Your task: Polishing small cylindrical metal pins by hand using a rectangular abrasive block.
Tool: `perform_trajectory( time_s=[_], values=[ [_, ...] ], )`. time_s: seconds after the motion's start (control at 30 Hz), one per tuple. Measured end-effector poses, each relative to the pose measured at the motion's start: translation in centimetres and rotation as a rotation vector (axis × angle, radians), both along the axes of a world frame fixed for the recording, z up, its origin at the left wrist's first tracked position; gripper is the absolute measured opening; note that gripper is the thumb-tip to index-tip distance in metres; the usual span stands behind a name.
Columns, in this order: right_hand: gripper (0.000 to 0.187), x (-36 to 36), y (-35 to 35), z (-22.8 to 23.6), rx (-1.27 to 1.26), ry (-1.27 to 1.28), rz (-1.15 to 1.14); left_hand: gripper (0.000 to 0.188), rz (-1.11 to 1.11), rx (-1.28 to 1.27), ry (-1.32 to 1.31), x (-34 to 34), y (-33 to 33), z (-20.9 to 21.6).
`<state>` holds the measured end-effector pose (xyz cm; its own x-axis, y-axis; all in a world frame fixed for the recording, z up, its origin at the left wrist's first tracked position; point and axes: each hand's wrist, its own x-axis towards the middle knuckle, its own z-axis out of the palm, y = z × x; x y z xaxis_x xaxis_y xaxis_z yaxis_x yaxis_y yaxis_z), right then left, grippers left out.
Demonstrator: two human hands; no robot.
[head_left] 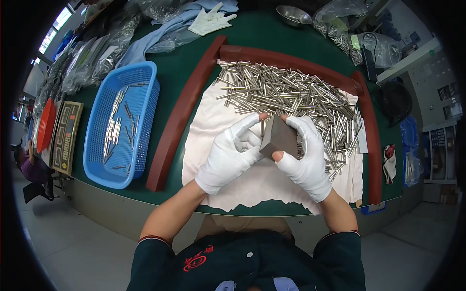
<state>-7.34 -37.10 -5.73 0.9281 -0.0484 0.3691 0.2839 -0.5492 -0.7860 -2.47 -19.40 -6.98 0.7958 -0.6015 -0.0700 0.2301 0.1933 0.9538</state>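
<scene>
Both my hands wear white gloves that leave some fingertips bare. My right hand point(303, 157) grips a dark grey-brown block point(280, 138), which looks like a sanding block, with the thumb on its near side and fingers over the far edge. Close against the block's left side, my left hand point(230, 155) is closed with its fingers curled. A slim metal pin point(262, 127) shows below its index fingertip, upright beside the block; the lower end is hidden. Beyond my hands lies a heap of shiny metal pins point(276, 87) on a pale cloth point(204, 140).
Dark red bars point(182, 121) frame the cloth on three sides. To the left stand a blue plastic basket point(148, 121) with some pins and a weighing scale point(68, 140) with a red pan. A metal bowl point(293, 15), a white glove point(211, 20) and plastic bags point(340, 22) lie at the back.
</scene>
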Motion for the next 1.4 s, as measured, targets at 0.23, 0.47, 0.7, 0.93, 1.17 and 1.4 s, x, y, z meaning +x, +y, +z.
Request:
perform_trajectory(
  time_s=[0.23,0.47,0.7,0.93,1.17,1.4],
  values=[
    [0.064,0.0,0.2,-0.6,-0.096,-0.158,-0.077,0.06,0.057,0.049,-0.037,-0.3,-0.1,0.3],
    [0.068,0.2,-0.1,-1.3,-0.124,-0.216,-0.113,0.058,0.128,-0.046,-0.016,-1.1,-0.3,0.0],
    [0.075,-0.2,0.5,-1.0,-0.136,-0.231,-0.008,0.053,0.295,0.154,-0.71,-0.9,-0.2,-1.2],
    [0.076,-0.3,0.4,-0.9,-0.16,-0.245,0.021,0.05,0.366,0.194,-0.892,-0.5,-0.2,-1.4],
    [0.075,-0.3,0.2,-0.9,-0.113,-0.235,0.005,0.049,0.372,0.214,-0.898,-0.5,-0.4,-1.3],
    [0.076,-0.5,0.1,-1.1,-0.116,-0.229,0.025,0.049,0.377,0.215,-0.943,-0.5,-0.5,-1.4]
  ],
)
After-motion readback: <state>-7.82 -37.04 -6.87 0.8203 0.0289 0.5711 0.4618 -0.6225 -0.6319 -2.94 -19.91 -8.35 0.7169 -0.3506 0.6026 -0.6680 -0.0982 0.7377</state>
